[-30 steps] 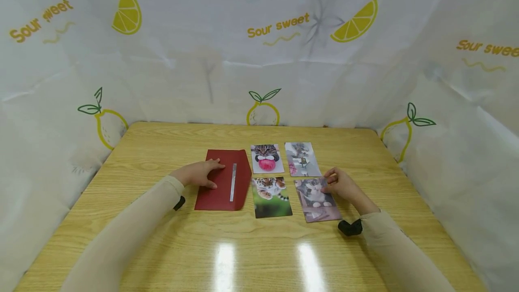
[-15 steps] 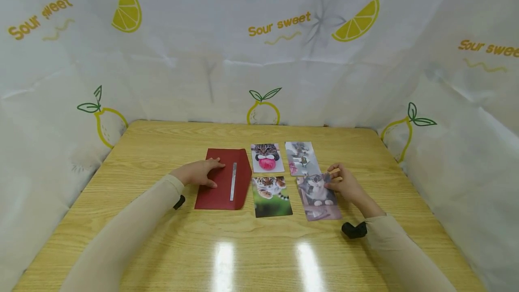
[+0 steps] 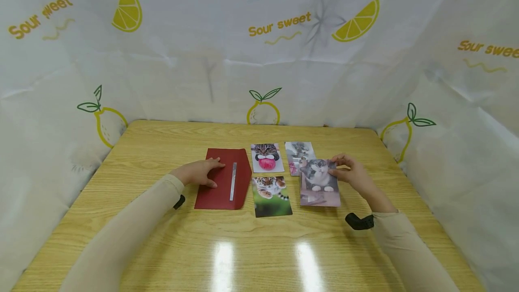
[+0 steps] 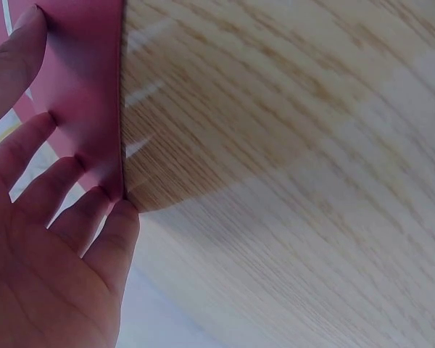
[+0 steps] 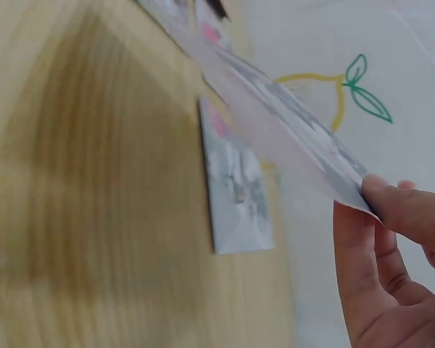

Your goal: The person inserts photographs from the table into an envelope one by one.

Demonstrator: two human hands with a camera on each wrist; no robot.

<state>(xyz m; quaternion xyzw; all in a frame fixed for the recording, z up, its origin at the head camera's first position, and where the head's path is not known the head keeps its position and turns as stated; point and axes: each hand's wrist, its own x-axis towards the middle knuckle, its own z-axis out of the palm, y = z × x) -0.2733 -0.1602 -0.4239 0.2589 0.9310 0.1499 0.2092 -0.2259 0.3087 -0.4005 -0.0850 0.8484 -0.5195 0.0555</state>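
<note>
My left hand (image 3: 199, 173) rests with fingers spread on a red envelope (image 3: 220, 198) with a silver strip down its flap side. The left wrist view shows its fingertips touching the red paper (image 4: 87, 65). My right hand (image 3: 353, 175) pinches the upper right corner of a photo card of a grey-and-white cat (image 3: 319, 195), thumb on the picture side. That card is raised and tilted above the table in the right wrist view. Behind it, a pale card with a grey kitten (image 3: 298, 150) lies flat, its lower right part hidden by the held card.
Between the envelope and the held card lie a tiger cub card (image 3: 272, 204) and, farther back, a card of a tabby cat with a pink ball (image 3: 267, 160). The wooden table (image 3: 259, 238) ends at a white lemon-printed curtain (image 3: 182, 80) behind and at both sides.
My right hand has lifted the grey-and-white cat card off the table, raising and straightening it so that it overlaps the kitten card in view. My left hand stays on the envelope.
</note>
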